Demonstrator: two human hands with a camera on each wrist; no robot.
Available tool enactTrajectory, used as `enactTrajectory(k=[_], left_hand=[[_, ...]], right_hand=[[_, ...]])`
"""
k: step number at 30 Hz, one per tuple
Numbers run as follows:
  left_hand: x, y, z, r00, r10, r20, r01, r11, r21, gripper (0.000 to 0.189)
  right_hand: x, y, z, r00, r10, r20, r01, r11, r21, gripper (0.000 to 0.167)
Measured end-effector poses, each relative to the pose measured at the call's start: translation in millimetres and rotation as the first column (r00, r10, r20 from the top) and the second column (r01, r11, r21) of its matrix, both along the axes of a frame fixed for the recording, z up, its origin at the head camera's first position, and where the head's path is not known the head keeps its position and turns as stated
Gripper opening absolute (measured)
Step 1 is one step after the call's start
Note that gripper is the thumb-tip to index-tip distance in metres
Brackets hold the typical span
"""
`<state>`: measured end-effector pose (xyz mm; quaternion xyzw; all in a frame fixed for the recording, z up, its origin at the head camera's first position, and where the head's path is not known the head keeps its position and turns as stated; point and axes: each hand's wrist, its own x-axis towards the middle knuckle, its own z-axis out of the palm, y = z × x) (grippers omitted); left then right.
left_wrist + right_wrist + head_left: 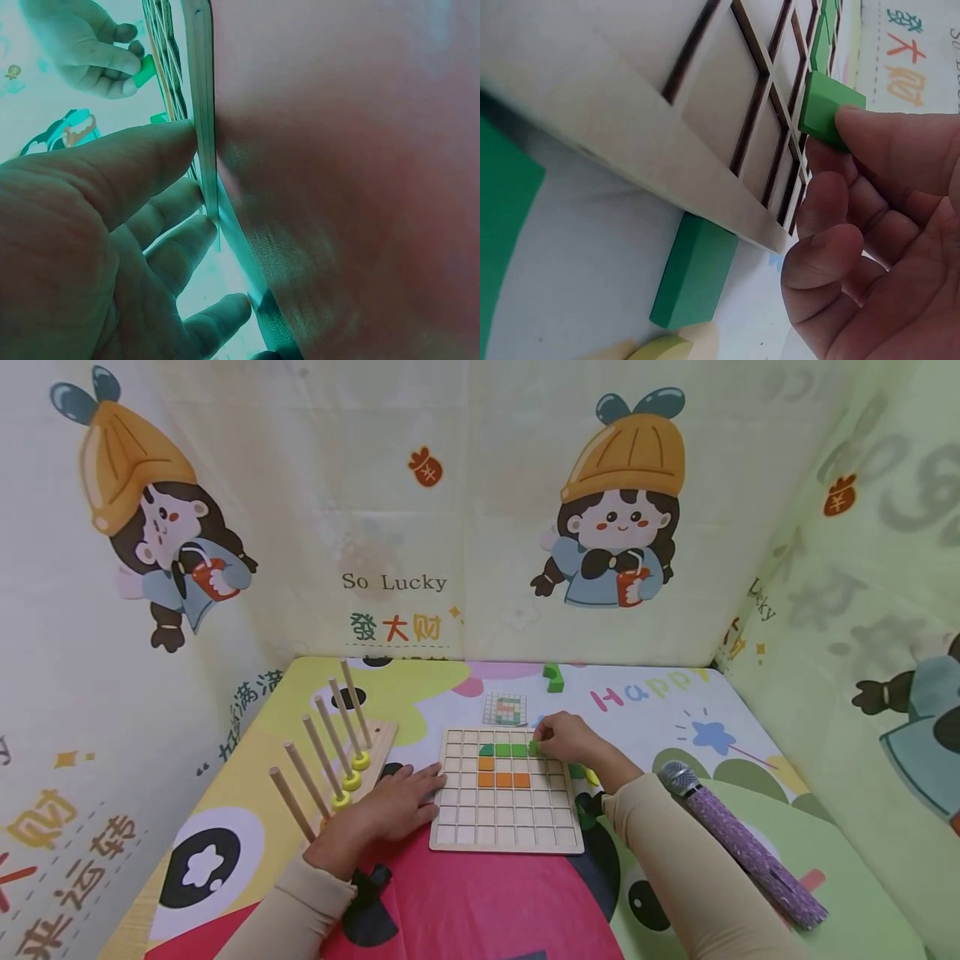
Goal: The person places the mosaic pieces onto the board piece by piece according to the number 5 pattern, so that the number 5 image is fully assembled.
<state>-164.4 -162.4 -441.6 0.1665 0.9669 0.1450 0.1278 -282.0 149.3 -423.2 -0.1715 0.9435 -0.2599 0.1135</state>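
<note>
A wooden grid board (506, 837) lies flat on the table. My right hand (573, 741) pinches a green block (829, 109) between thumb and fingers over the top row, at the right end of the green pieces (512, 750). Below these, orange squares (504, 780) fill a few cells. My left hand (397, 802) rests at the board's left edge; the left wrist view shows its extended fingers (142, 157) touching the rim. Beyond the board lies a small card (505, 708) with a coloured grid pattern.
Left of the board stands a wooden peg rack (382, 743) with yellow rings (352, 778). A green arched block (554, 677) sits at the back. Beside the board's right edge lies a loose green block (694, 271). Further right is a purple glittery microphone (750, 847).
</note>
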Motion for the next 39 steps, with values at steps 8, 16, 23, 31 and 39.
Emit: enactTrajectory(k=[8,16,23,31,39], left_hand=[[-0.5,0.7,0.0,1.0,0.002,0.005,-0.002,1.0,-0.005,0.059],[-0.6,1.7,1.0,1.0,0.006,0.008,-0.005,1.0,-0.009,0.059],[-1.0,1.7,-1.9,1.0,0.005,0.007,-0.005,1.0,-0.011,0.058],[0.7,2.0,-0.8,1.0,0.009,0.011,-0.009,1.0,0.001,0.06],[1.6,1.6,0.0,1.0,0.003,0.007,-0.003,1.0,0.003,0.058]], right_hand=[[0.4,-2,-0.1,1.0,-0.003,0.002,0.003,0.999,0.034,0.004],[-3.1,-5,-3.0,1.0,-0.026,-0.015,0.027,0.997,0.072,0.004],[-3.2,-9,-5.0,0.998,-0.013,-0.06,0.021,0.989,0.143,0.012],[2.4,-12,-3.1,0.998,-0.052,-0.036,0.057,0.984,0.166,0.015],[4.3,3,0.2,0.995,-0.043,-0.086,0.05,0.996,0.073,0.016]])
